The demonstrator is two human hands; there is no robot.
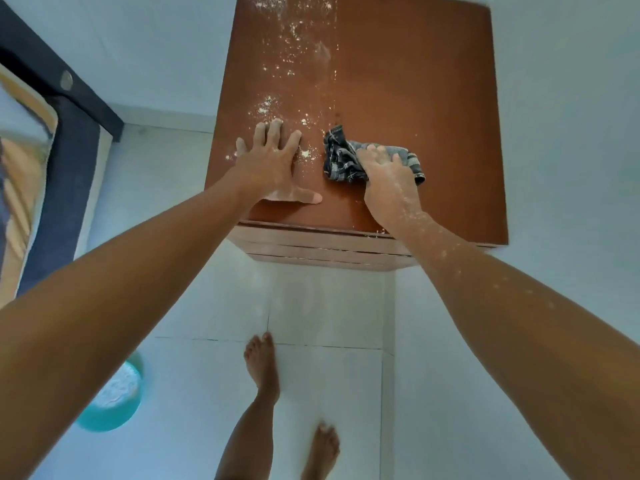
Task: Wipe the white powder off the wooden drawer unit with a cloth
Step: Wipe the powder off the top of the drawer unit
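Note:
The wooden drawer unit [433,109] stands against a pale wall, and I look down on its brown top. White powder [294,46] is scattered in a band down the left-middle of the top, from the far edge to just ahead of my fingers. My left hand [273,164] lies flat on the top near the front left, fingers spread, with specks of powder around it. My right hand [388,171] presses down on a dark checked cloth [341,157], bunched on the top right of the left hand. Powder dusts my right wrist and forearm.
The drawer fronts [329,247] show below the top's front edge. White floor tiles [325,306] lie beneath, with my bare feet [263,368] on them. A teal basin [114,400] sits on the floor at the lower left. A dark-framed bed [69,140] stands at the left.

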